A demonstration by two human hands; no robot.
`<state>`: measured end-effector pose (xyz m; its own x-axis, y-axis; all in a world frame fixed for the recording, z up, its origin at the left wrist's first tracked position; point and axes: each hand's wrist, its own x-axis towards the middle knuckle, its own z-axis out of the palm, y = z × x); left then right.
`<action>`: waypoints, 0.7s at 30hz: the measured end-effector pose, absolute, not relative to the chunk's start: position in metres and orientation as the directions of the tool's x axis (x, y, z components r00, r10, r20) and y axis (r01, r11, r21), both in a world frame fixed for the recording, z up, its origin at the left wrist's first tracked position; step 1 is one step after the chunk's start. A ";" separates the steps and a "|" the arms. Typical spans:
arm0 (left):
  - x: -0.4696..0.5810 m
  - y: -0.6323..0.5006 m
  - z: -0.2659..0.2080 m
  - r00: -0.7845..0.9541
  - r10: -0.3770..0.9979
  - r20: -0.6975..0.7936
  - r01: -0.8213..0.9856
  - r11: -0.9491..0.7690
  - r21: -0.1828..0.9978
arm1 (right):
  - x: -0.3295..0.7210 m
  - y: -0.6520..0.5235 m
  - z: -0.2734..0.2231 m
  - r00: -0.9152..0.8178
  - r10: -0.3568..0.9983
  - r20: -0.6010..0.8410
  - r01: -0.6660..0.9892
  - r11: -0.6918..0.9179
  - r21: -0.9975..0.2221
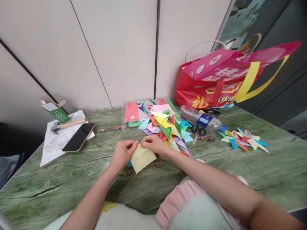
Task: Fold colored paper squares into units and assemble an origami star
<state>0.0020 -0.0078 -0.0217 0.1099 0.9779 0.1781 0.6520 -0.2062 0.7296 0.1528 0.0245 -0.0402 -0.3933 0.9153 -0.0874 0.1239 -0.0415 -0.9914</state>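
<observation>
A pale yellow sheet of origami paper (143,159), creased across its upper part, hangs between my two hands just above the table. My left hand (124,151) pinches its upper left edge. At the top edge, close beside it, the fingers of my right hand (153,143) are closed on the paper. A bit of blue paper (129,163) shows behind the yellow sheet on the left; whether it is held or lies on the table I cannot tell. Right behind my hands is a heap of folded coloured paper pieces (165,123).
Behind the heap lie packs of coloured paper (134,111). To the right are scissors (198,131), a plastic bottle (201,117), more folded pieces (244,139) and a red bag (211,86). At left, a phone (79,137), hammer (69,124) and small green box (59,114) rest on a white book (49,153).
</observation>
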 end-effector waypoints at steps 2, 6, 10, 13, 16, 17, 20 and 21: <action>0.000 -0.006 -0.022 0.091 0.980 0.175 0.651 -0.192 0.734 | 0.153 0.025 -0.040 -0.388 0.918 -0.086 0.119 -0.042 -0.992; -0.004 -0.004 -0.021 0.011 0.980 0.201 0.664 -0.157 0.731 | 0.153 0.027 -0.042 -0.358 0.928 -0.105 0.113 -0.069 -0.991; -0.006 -0.004 -0.019 -0.033 0.973 0.227 0.696 -0.140 0.704 | 0.153 0.029 -0.042 -0.359 0.925 -0.127 0.093 -0.100 -0.991; -0.010 -0.004 -0.018 -0.073 0.963 0.260 0.719 -0.130 0.683 | 0.154 0.030 -0.043 -0.353 0.923 -0.151 0.051 -0.142 -0.988; -0.018 -0.002 -0.013 -0.150 0.939 0.310 0.728 -0.107 0.678 | 0.155 0.032 -0.045 -0.333 0.926 -0.178 0.021 -0.182 -0.983; -0.021 -0.001 -0.011 -0.188 0.926 0.328 0.726 -0.094 0.682 | 0.156 0.033 -0.045 -0.324 0.929 -0.180 0.019 -0.184 -0.983; -0.027 0.000 -0.008 -0.261 0.908 0.328 0.693 -0.060 0.718 | 0.156 0.035 -0.046 -0.297 0.941 -0.163 -0.020 -0.177 -0.984; -0.027 0.000 -0.008 -0.265 0.910 0.319 0.680 -0.058 0.731 | 0.155 0.035 -0.046 -0.290 0.946 -0.147 -0.047 -0.168 -0.985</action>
